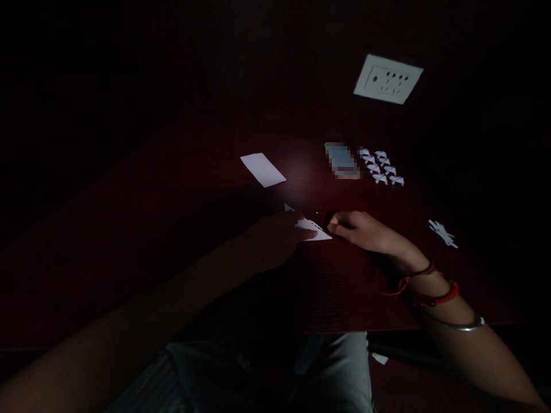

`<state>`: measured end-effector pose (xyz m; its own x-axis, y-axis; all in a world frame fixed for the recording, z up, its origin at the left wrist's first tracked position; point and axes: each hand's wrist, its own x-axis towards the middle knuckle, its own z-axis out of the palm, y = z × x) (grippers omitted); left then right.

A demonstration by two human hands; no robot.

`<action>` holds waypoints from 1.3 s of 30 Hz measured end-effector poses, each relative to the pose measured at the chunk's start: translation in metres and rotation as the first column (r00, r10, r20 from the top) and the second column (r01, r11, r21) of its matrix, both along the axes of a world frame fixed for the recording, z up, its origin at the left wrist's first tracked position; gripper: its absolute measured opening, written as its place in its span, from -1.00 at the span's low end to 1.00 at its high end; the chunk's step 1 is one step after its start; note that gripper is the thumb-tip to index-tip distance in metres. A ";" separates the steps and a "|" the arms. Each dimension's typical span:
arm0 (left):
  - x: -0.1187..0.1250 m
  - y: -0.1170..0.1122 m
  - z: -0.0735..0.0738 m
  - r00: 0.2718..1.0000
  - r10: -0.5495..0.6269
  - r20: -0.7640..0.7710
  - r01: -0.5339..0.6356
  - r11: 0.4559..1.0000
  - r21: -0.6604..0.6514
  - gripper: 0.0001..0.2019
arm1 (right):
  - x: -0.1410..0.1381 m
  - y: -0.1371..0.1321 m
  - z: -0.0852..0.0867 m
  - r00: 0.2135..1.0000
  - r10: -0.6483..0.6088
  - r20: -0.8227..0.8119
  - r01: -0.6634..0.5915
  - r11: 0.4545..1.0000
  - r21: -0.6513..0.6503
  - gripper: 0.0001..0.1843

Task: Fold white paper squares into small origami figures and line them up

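A white sheet of paper folded into a triangle (310, 230) lies on the table, its slanted upper edge looking jagged. Across its left part rests my left hand (278, 238), in shadow, with two fingers stretched out and apart, pressing the paper flat. Just off the right corner of the triangle is my right hand (359, 230), its thumb and fingers curled together in a pinch. Anything between those fingertips is hidden. Tiny white scraps (318, 213) lie between the hands.
Beyond my hands are a white paper rectangle (263, 170), a pixelated phone-like object (342, 160) and several small folded papers (381, 166). Paper strips (443, 233) lie at right. A socket plate (388, 79) is on the wall. A white scrap (379, 358) lies below the dark red table (241, 201).
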<state>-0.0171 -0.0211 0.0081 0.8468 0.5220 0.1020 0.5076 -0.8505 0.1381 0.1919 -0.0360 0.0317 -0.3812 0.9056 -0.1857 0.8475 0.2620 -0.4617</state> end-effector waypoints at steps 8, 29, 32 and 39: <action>0.004 -0.004 0.002 0.999 -0.020 0.034 0.019 0.999 0.047 -0.65 | -0.004 -0.001 0.001 1.000 -0.010 -0.012 0.011 0.999 0.053 -0.83; 0.008 -0.009 0.005 0.998 -0.056 0.009 0.055 0.998 0.027 -0.63 | -0.007 0.002 0.007 0.999 -0.011 0.036 0.010 1.000 0.026 -0.83; 0.010 -0.009 0.005 0.998 -0.053 0.022 0.053 0.998 -0.026 -0.65 | -0.014 0.004 0.009 0.994 -0.001 0.113 -0.002 1.000 0.028 -0.85; 0.013 -0.009 0.002 0.998 -0.028 0.061 0.031 0.998 -0.052 -0.71 | -0.016 0.008 0.005 0.972 0.053 0.228 -0.059 0.998 0.018 -0.81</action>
<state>-0.0036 -0.0300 0.0099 0.8553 0.5025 0.1262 0.4715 -0.8559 0.2126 0.1763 -0.0283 0.0363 -0.3818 0.8895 -0.2512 0.9132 0.3211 -0.2510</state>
